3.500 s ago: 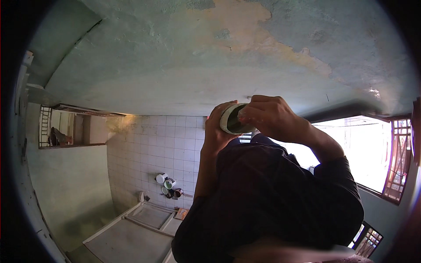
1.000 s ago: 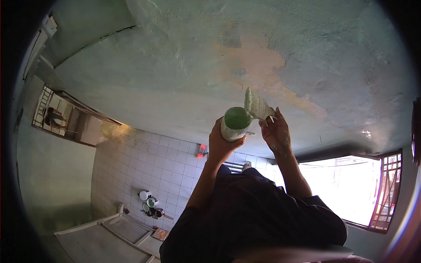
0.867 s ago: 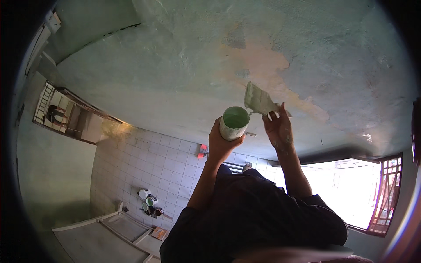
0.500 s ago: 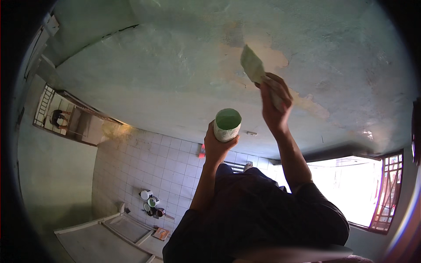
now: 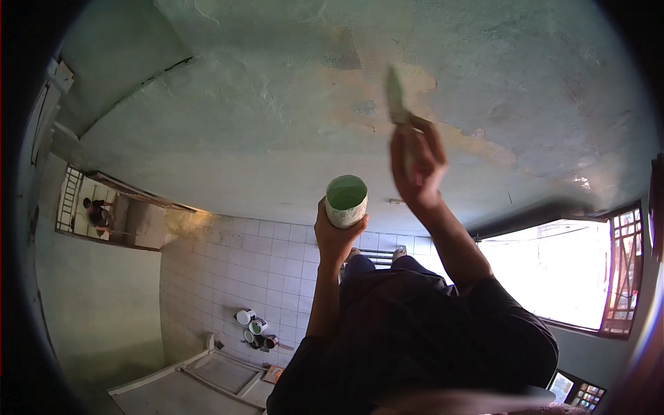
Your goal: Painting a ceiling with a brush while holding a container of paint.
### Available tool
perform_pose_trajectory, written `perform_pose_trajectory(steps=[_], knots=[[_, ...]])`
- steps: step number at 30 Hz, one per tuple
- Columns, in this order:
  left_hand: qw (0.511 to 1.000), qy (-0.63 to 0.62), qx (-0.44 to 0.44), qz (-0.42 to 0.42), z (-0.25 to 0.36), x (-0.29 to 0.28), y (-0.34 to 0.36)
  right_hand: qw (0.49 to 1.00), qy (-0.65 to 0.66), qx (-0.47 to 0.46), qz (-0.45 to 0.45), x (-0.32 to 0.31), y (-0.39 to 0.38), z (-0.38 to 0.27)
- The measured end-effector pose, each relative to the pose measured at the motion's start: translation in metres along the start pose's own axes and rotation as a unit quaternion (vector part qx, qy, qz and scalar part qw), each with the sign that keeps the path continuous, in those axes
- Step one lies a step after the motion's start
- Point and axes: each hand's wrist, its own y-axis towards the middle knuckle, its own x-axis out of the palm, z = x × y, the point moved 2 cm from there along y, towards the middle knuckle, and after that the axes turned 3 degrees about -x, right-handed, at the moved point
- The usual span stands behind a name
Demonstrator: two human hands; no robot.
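My left hand [image 5: 337, 236] is closed around a pale, paint-smeared cup [image 5: 346, 211] with green paint inside, its mouth tipped into view. Raised higher and to the right, my right hand [image 5: 419, 164] grips a paintbrush [image 5: 395, 97]. The brush's flat green bristles point up and are blurred by motion. They overlap a beige peeled patch [image 5: 420, 81] on the green wall [image 5: 242, 117]; whether they touch it I cannot tell. My fingers hide most of the brush handle.
My feet stand by ladder rungs [image 5: 377, 257] above a white tiled floor [image 5: 207, 270]. Several paint pots [image 5: 258, 326] cluster at lower left, near a white-framed panel [image 5: 169, 389]. Another person [image 5: 97, 214] shows through an opening at left. A bright barred window [image 5: 553, 270] is at right.
My right hand and the paintbrush have shifted left, with the brush turned more upright and edge-on. The cup in my left hand sits slightly farther left. The whole view has shifted a little.
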Motion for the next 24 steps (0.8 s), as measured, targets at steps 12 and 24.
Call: perform_pose_trajectory(steps=[12, 24], knots=[[0.999, -0.019, -0.010, 0.024, -0.019, -0.010, -0.011, 0.999, -0.043, -0.016, 0.001, 0.010, -0.004, 0.042], [0.999, -0.026, -0.031, 0.023, -0.033, -0.021, -0.013, 0.979, -0.198, -0.009, 0.046, -0.001, -0.005, 0.029]])
